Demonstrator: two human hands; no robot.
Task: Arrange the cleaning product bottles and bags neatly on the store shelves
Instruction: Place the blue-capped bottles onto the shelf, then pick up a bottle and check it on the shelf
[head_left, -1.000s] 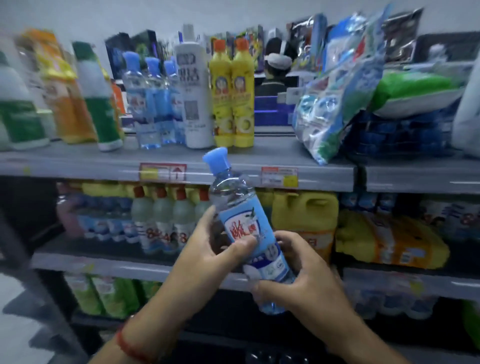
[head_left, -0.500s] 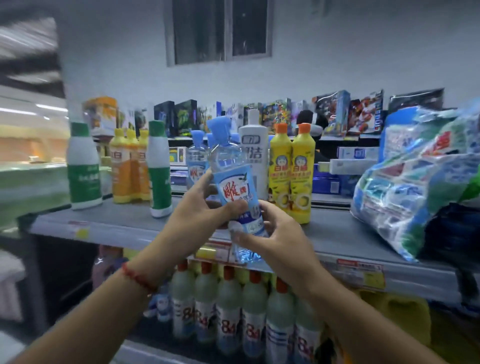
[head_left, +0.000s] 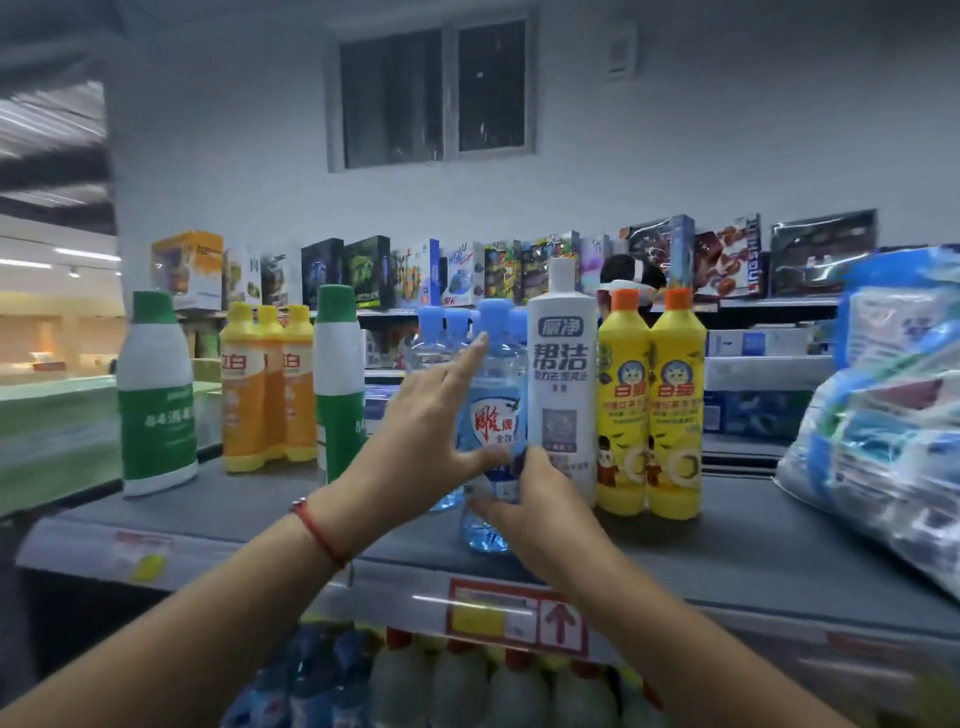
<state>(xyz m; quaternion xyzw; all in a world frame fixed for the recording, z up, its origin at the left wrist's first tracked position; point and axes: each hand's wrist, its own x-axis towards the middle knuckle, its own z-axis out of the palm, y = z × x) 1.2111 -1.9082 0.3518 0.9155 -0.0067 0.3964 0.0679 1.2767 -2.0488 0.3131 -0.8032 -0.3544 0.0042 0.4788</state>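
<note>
1. The grey shelf (head_left: 727, 545) runs across the lower half of the frame, with a red and yellow price tag (head_left: 517, 616) on its front edge at lower centre.
2. Behind it rises a pale wall with a dark window (head_left: 434, 93) at top centre, and a row of boxed toys (head_left: 519, 270) lines a farther shelf.
3. The blue bottle (head_left: 493, 415) stands upright at the frame's centre, near the shelf's front edge; it is clear with blue liquid, a blue cap and a label with a red and white emblem.
4. It touches the tall white bottle (head_left: 563, 384) on its right; two yellow bottles (head_left: 649, 410) stand just beyond that.
5. More blue-capped bottles (head_left: 441, 338) stand behind it.
6. My left hand (head_left: 431, 426) holds the blue bottle's left side, thumb across the label's lower part, index finger stretched up towards the neck.
7. My right hand (head_left: 535, 493) pinches the bottle low down, thumb on its front.
8. Green-and-white bottles (head_left: 156, 405) and orange ones (head_left: 267, 384) stand at left; a bag (head_left: 883, 415) lies at right.
</note>
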